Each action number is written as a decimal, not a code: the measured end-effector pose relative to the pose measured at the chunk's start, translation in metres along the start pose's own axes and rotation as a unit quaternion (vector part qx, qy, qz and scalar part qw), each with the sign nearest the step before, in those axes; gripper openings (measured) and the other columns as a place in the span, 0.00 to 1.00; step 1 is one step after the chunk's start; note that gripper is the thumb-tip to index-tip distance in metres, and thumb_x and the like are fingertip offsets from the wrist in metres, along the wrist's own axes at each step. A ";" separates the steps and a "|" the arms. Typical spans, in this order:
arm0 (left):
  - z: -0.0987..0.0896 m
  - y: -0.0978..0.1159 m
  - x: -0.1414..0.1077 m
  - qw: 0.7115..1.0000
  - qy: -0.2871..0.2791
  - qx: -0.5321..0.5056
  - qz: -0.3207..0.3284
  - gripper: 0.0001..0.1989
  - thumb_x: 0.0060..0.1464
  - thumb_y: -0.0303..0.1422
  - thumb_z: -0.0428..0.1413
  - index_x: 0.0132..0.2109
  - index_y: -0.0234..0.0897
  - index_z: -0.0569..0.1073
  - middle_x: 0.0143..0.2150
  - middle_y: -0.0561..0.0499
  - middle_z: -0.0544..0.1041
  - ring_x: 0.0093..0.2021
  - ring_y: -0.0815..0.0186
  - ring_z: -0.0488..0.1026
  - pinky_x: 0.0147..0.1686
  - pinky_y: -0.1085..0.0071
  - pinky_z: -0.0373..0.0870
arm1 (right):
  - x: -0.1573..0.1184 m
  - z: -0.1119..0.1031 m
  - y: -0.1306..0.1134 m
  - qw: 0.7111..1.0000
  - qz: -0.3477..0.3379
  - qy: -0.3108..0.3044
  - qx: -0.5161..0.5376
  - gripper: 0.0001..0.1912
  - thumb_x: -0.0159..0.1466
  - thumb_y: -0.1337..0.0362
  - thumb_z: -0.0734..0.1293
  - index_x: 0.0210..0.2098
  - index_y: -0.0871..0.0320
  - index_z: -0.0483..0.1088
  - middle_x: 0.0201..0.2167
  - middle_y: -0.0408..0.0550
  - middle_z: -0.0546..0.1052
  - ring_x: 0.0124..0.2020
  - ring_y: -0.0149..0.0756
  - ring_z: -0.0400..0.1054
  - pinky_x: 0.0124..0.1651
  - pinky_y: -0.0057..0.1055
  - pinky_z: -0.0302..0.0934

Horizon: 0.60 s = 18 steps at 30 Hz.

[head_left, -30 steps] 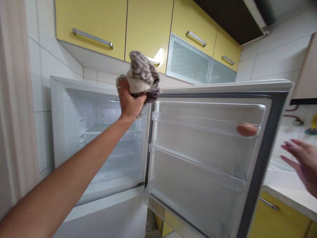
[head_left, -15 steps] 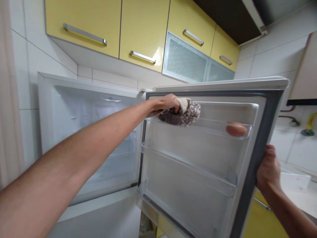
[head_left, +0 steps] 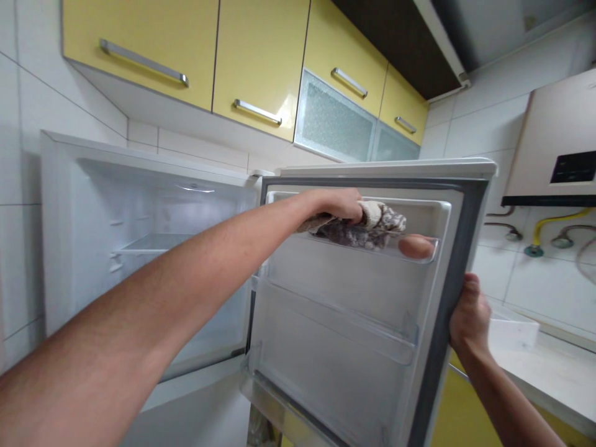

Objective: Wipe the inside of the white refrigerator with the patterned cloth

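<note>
My left hand (head_left: 342,205) is closed on a brown-and-cream patterned cloth (head_left: 372,230), at the top shelf (head_left: 423,256) of the open fridge door (head_left: 335,282). Part of the cloth hangs over that clear shelf's front. Just right of the cloth, a brown egg (head_left: 416,246) lies in the shelf's right end. My right hand (head_left: 470,315) grips the outer edge of the door, its fingers mostly hidden behind it. Two lower clear door shelves, a middle shelf (head_left: 335,310) and a bottom shelf (head_left: 298,410), show below.
To the left, the fridge compartment (head_left: 93,261) stands open with a glass shelf (head_left: 156,242) inside. Yellow wall cabinets (head_left: 261,56) hang above. A water heater (head_left: 554,136) with pipes is on the right wall, over a counter (head_left: 554,366) bearing a white box (head_left: 514,326).
My left hand and the cloth have slid rightward along the top shelf, closer to the egg. The whole view has shifted, showing more of the heater. My right hand still holds the door edge.
</note>
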<state>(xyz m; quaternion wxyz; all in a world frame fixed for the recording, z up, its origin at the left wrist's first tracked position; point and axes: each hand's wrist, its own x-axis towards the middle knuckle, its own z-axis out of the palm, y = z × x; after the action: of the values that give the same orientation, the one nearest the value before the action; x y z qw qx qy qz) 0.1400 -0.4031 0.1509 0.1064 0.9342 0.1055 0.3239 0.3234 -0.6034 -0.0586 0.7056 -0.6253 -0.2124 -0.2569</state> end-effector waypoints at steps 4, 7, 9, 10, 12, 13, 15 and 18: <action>-0.026 -0.031 -0.017 0.993 -0.080 0.088 0.009 0.12 0.40 0.26 0.60 0.36 0.36 0.80 0.29 0.53 0.77 0.33 0.63 0.74 0.33 0.71 0.69 | 0.005 0.001 0.002 1.000 -0.006 0.012 -0.028 0.46 0.51 0.19 0.51 0.33 0.57 0.67 0.27 0.44 0.67 0.30 0.38 0.58 0.36 0.39 0.55; -0.045 -0.068 -0.033 0.987 -0.086 0.133 0.005 0.18 0.38 0.25 0.57 0.40 0.36 0.81 0.30 0.53 0.78 0.31 0.63 0.73 0.31 0.71 0.67 | 0.006 0.002 0.005 0.998 -0.018 0.023 -0.054 0.48 0.50 0.17 0.47 0.30 0.57 0.65 0.26 0.45 0.66 0.30 0.36 0.56 0.36 0.38 0.54; -0.054 -0.092 -0.042 0.985 -0.052 0.161 0.011 0.19 0.38 0.26 0.56 0.41 0.36 0.81 0.33 0.51 0.80 0.33 0.62 0.74 0.33 0.71 0.68 | 0.007 0.002 0.008 0.998 -0.023 0.022 -0.055 0.48 0.50 0.17 0.47 0.30 0.57 0.65 0.27 0.47 0.68 0.29 0.35 0.55 0.37 0.39 0.54; -0.057 -0.103 -0.045 0.983 -0.031 0.177 0.021 0.19 0.38 0.26 0.56 0.41 0.35 0.81 0.34 0.50 0.81 0.35 0.61 0.75 0.34 0.71 0.68 | 0.008 0.003 0.010 0.998 -0.025 0.022 -0.051 0.48 0.50 0.17 0.48 0.30 0.58 0.66 0.27 0.48 0.68 0.29 0.35 0.56 0.37 0.39 0.54; -0.060 -0.121 -0.048 0.977 0.017 0.204 0.051 0.18 0.38 0.26 0.55 0.39 0.35 0.81 0.35 0.48 0.81 0.37 0.60 0.76 0.37 0.70 0.68 | 0.013 0.004 0.013 0.998 -0.026 0.027 -0.041 0.48 0.48 0.17 0.49 0.30 0.57 0.66 0.27 0.49 0.69 0.29 0.35 0.56 0.37 0.41 0.53; -0.060 -0.127 -0.050 0.974 0.044 0.212 0.066 0.16 0.39 0.26 0.55 0.38 0.35 0.81 0.35 0.48 0.81 0.38 0.59 0.76 0.38 0.70 0.69 | 0.017 0.005 0.015 0.998 -0.023 0.032 -0.039 0.48 0.47 0.16 0.49 0.29 0.57 0.66 0.27 0.50 0.70 0.29 0.35 0.56 0.37 0.43 0.53; -0.061 -0.135 -0.053 0.967 0.104 0.214 0.094 0.15 0.42 0.27 0.55 0.38 0.34 0.81 0.36 0.47 0.81 0.42 0.57 0.76 0.42 0.68 0.70 | 0.025 0.006 0.018 0.998 -0.012 0.043 -0.043 0.49 0.43 0.16 0.50 0.26 0.56 0.66 0.24 0.50 0.69 0.28 0.35 0.56 0.36 0.45 0.52; -0.065 -0.142 -0.064 0.952 0.209 0.195 0.111 0.18 0.47 0.26 0.55 0.45 0.35 0.81 0.41 0.45 0.79 0.48 0.57 0.75 0.50 0.65 0.71 | 0.028 0.003 0.020 0.997 -0.021 0.054 -0.058 0.47 0.42 0.16 0.51 0.22 0.56 0.65 0.18 0.46 0.64 0.24 0.31 0.54 0.32 0.46 0.49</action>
<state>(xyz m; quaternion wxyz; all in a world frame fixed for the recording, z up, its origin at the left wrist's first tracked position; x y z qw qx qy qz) 0.0317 -0.2759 0.1249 -0.1386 0.8541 0.0823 0.4945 0.3573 -0.6015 -0.0561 0.6732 -0.6456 -0.1720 -0.3168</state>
